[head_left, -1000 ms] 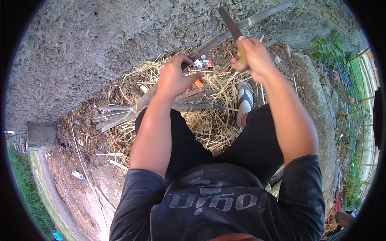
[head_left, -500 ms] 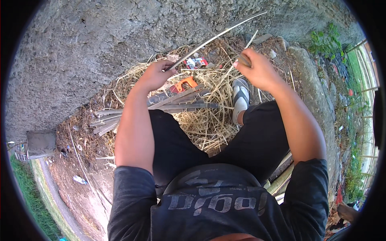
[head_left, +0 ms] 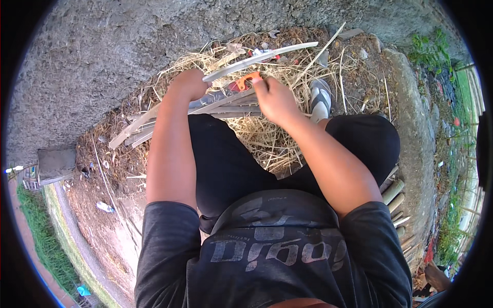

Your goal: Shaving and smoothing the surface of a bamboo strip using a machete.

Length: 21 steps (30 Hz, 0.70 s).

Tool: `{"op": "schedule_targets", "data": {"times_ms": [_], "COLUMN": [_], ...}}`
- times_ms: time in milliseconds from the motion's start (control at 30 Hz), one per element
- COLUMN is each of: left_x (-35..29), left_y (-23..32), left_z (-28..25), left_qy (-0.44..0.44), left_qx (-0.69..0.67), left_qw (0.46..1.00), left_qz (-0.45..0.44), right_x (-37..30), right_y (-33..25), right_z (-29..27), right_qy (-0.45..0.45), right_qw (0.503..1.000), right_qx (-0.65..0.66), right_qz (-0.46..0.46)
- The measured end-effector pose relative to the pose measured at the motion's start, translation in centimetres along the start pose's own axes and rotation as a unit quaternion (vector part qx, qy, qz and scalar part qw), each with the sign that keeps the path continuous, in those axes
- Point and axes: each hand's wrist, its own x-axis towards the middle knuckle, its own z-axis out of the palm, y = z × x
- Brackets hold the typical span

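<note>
My left hand [head_left: 189, 85] is closed around a long, pale split-bamboo strip [head_left: 257, 58], which arcs up to the right. Behind my left forearm, a pale length [head_left: 128, 132], apparently the same strip's other end, slants down to the left. My right hand [head_left: 276, 101] is closed beside the orange handle [head_left: 249, 79] of what looks like a saw on the ground. What its fingers hold is hidden. Several cut bamboo slats [head_left: 226, 109] lie in a pile below both hands.
Pale shavings [head_left: 269, 134] cover the ground between my legs. A rough grey wall [head_left: 118, 66] rises beyond, and a stone ledge [head_left: 411, 128] runs along the right. My sandalled foot [head_left: 321, 98] stands near the shavings. Bamboo poles [head_left: 393, 191] lie beside my right leg.
The strip has shifted down and left through my left hand, its tip lower. My right hand has moved left and down toward the orange handle; the wooden handle it held is out of sight.
</note>
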Motion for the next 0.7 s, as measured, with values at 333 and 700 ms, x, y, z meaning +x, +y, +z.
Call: {"op": "schedule_targets", "data": {"times_ms": [333, 700], "left_x": [-2.9, -2.0], "left_y": [-1.1, -1.7], "left_z": [0.5, 0.7], "left_qy": [-0.015, -0.008], "left_qx": [-0.029, -0.07], "left_qw": [0.999, 0.997], "left_qz": [-0.007, -0.031], "right_x": [2.4, 1.7], "right_y": [7.8, 3.2], "right_z": [0.3, 1.6], "right_qy": [-0.032, -0.127], "right_qw": [0.983, 0.977], "right_qx": [-0.177, -0.168], "right_qz": [0.023, -0.019]}}
